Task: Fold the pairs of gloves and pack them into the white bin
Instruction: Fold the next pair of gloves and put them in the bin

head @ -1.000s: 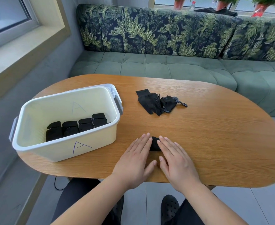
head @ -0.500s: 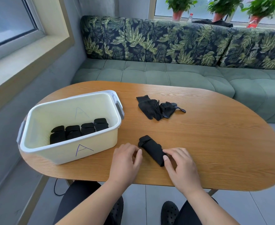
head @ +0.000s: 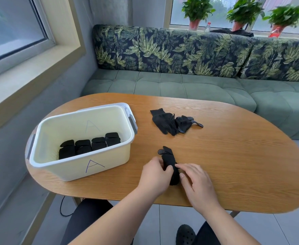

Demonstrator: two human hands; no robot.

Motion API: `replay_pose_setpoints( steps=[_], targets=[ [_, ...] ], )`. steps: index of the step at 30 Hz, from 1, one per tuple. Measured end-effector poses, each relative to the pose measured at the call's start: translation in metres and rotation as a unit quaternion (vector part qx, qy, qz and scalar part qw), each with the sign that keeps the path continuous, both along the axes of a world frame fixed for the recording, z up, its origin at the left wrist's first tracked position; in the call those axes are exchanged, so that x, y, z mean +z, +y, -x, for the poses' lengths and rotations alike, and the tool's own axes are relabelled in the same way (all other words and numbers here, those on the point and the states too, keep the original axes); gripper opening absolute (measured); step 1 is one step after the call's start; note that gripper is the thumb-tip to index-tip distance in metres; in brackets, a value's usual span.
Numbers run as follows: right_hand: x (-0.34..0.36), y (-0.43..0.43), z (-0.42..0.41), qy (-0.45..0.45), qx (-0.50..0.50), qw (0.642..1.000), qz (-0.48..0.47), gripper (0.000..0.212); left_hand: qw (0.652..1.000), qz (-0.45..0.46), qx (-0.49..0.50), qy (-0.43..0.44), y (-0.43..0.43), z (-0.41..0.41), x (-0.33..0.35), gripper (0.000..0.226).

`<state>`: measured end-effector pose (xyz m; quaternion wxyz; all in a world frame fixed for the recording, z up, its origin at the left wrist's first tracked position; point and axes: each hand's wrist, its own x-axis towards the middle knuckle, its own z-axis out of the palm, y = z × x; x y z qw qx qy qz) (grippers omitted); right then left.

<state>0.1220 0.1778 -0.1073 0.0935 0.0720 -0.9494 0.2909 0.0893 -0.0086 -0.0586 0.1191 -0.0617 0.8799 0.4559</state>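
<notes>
A folded black glove pair (head: 169, 160) lies on the wooden table (head: 233, 156) near its front edge, its dotted fingertips sticking out at the far end. My left hand (head: 155, 175) grips its left side and my right hand (head: 196, 183) holds its near right end. A loose pair of black gloves (head: 173, 122) lies flat farther back at mid-table. The white bin (head: 85, 167), marked with a letter A, stands to the left and holds several folded black pairs (head: 90, 145) in a row.
A green cushioned sofa (head: 180, 85) with a leaf-print back wraps behind the table. A window sill runs along the left wall. Potted plants (head: 196, 11) stand on the far sill. My legs and shoes show below the table's front edge.
My hands went from pressing flat on the glove pair to gripping it. The pair has turned lengthwise. The camera has tilted up a little.
</notes>
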Motion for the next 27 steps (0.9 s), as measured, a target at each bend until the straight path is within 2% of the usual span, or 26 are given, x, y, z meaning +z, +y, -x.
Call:
replay_pose_setpoints(
  steps=[5,8,12,16,20,22,27],
  targets=[
    [0.005,-0.001,0.000,-0.010,-0.011,0.999,0.049,0.032,0.994,-0.063,0.058,-0.065,0.007,0.006,0.006,0.038],
    [0.014,0.002,0.004,-0.059,-0.047,0.988,0.138,0.024,0.976,-0.151,0.102,-0.121,0.005,0.005,0.002,0.037],
    [0.032,0.001,0.014,-0.140,-0.079,0.946,0.281,0.018,0.940,-0.275,0.123,-0.163,-0.003,0.000,0.007,0.032],
    [0.053,-0.009,0.018,-0.182,-0.070,0.928,0.317,0.027,0.926,-0.330,0.101,-0.155,-0.013,-0.006,0.022,0.033],
    [0.084,-0.028,0.021,-0.217,-0.034,0.889,0.401,0.029,0.929,-0.344,0.078,-0.110,-0.025,-0.009,0.049,0.033],
    [0.103,-0.038,0.025,-0.207,-0.019,0.889,0.409,0.021,0.930,-0.350,0.074,-0.080,-0.034,-0.009,0.063,0.032],
    [0.144,-0.063,0.044,-0.187,0.002,0.886,0.424,0.021,0.926,-0.367,0.083,-0.027,-0.059,-0.006,0.093,0.031]
  ],
)
